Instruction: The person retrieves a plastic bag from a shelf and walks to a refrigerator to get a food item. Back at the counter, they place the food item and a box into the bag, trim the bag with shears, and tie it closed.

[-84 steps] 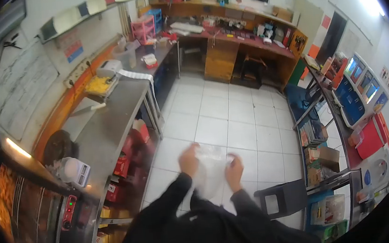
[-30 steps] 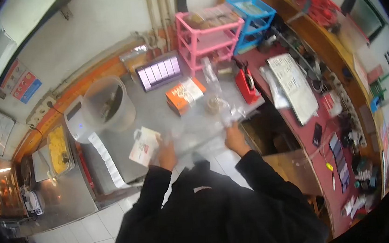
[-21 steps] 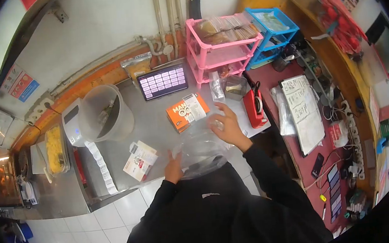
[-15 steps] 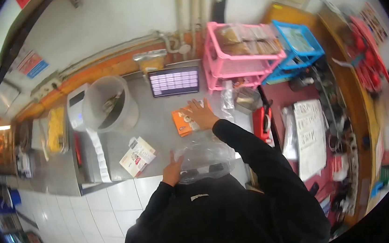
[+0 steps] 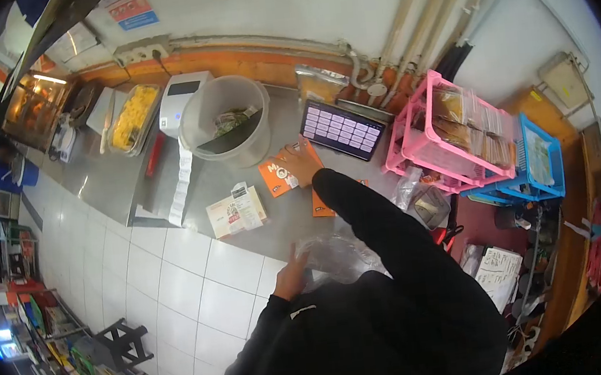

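My right hand (image 5: 297, 165) lies over an orange flat packet (image 5: 279, 178) with white lettering, its fingers spread across the top. A second orange packet (image 5: 322, 205) sits just nearer to me, partly hidden by my right sleeve. At the counter's front edge, my left hand (image 5: 292, 276) is closed on the side of a clear plastic bag (image 5: 336, 256), which rests against my body. Left of the packets is a cream-coloured flat packet (image 5: 227, 217) with a printed paper slip (image 5: 247, 208) on it.
A translucent bucket (image 5: 256, 137) stands beside a receipt printer (image 5: 180, 98) with a long paper strip (image 5: 181, 188). Behind the packets is a tablet (image 5: 342, 129). Pink (image 5: 423, 143) and blue (image 5: 555, 163) racks stand to the right. A person in blue (image 5: 2, 173) is far left.
My view has turned, so the scene appears rotated and shifted. The orange packets, together under my right hand before, now lie apart, with that hand on the farther one. My left hand stays at the bag.
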Available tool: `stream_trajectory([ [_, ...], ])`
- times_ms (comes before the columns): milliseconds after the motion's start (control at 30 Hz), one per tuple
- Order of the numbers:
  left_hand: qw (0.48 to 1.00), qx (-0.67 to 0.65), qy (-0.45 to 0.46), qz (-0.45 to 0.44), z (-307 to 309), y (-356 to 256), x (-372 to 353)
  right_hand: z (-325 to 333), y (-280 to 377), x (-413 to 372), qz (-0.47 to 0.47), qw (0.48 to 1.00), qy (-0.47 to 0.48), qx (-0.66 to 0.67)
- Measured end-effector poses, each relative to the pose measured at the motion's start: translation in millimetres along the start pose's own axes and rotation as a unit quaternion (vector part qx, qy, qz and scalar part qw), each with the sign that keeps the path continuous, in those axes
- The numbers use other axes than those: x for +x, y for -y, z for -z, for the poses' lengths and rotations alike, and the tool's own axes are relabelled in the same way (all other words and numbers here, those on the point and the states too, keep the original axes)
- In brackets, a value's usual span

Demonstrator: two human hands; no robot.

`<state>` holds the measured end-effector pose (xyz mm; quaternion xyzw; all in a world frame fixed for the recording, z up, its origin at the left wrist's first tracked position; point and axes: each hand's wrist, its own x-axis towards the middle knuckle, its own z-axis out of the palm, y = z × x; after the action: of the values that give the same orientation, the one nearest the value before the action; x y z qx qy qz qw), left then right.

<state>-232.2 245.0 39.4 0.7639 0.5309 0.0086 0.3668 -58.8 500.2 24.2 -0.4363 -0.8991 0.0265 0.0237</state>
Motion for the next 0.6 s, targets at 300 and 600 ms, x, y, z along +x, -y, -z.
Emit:
stream_trajectory([
  [300,0.998,-0.048,-0.003,0.037,1.6,17.3,-12.9,25.1,9.5,-91.3,-0.202,0.954,0.16,0.154],
  [600,0.994,-0.11,-0.025,-0.013,39.7,50.3,-9.3,17.6,6.6,-144.1,-0.294,0.943,0.083,0.132],
])
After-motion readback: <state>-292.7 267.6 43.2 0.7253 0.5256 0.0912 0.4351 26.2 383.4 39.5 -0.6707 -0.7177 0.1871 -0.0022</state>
